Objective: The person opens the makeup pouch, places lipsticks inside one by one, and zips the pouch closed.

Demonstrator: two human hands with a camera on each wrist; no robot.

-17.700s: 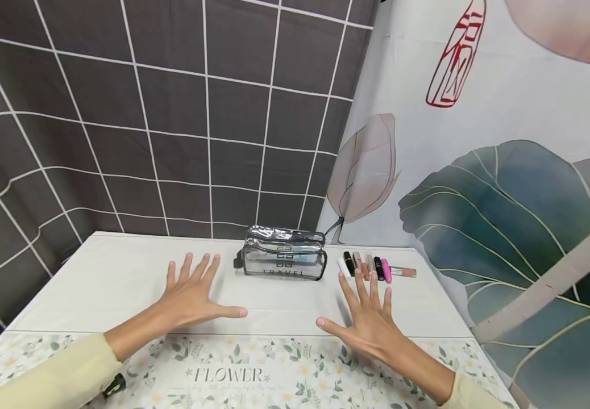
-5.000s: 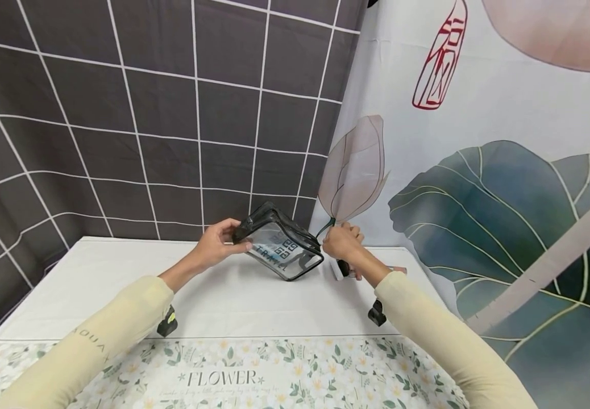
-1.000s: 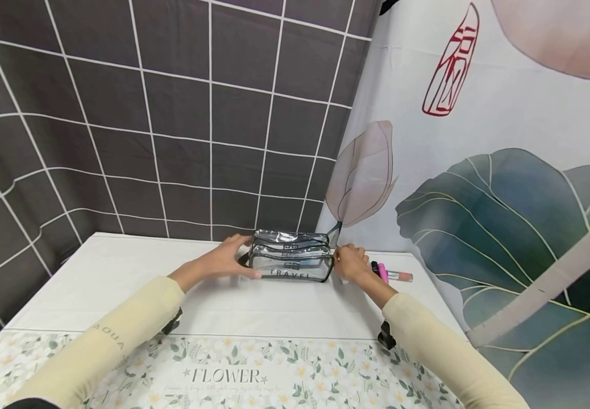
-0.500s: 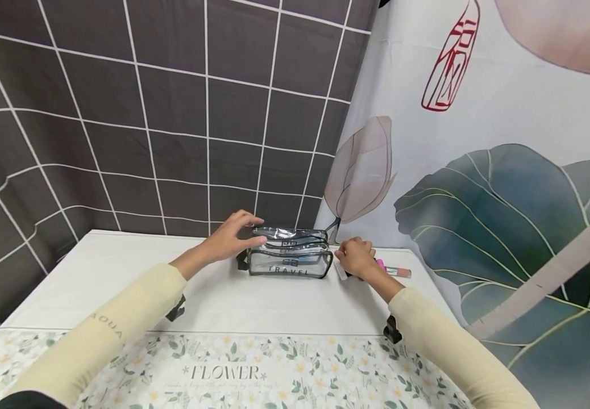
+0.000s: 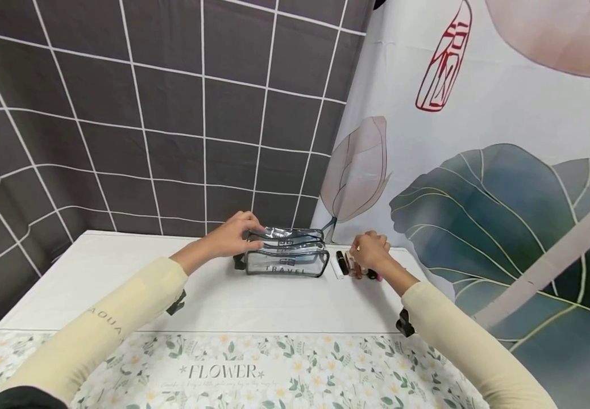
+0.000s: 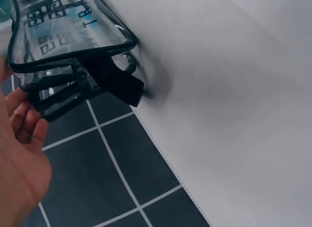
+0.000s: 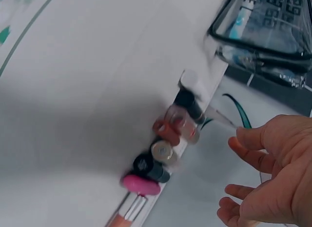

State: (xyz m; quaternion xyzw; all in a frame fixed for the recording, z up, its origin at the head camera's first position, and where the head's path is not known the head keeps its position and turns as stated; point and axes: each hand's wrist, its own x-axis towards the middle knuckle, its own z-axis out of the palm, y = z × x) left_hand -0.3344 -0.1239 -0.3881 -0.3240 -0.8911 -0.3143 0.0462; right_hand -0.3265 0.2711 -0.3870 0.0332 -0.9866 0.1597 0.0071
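Observation:
A clear black-trimmed travel pouch [image 5: 287, 264] stands on the white tabletop. My left hand [image 5: 233, 234] holds its upper left end, thumb in front and fingers behind. In the left wrist view, the curled fingers [image 6: 29, 119] meet the black zip edge of the pouch [image 6: 53, 36]. My right hand [image 5: 372, 251] hovers over a row of cosmetics, holding nothing I can see. That row has a white tube [image 7: 191, 82], a black lipstick [image 7: 190, 102], a pink one [image 7: 141, 184] and a lip gloss [image 7: 129, 207], among several more.
Through the pouch wall shows a blue and white item [image 7: 241, 17]. A floral mat [image 5: 223, 369] covers the front of the table [image 5: 254, 307]. Behind stand a dark gridded cloth [image 5: 172, 153] and a pale lotus-print curtain [image 5: 402, 68].
Five seconds ago the pouch was tilted up; now it stands level. Over the last second my left hand moved onto its top edge and my right hand moved rightward from it.

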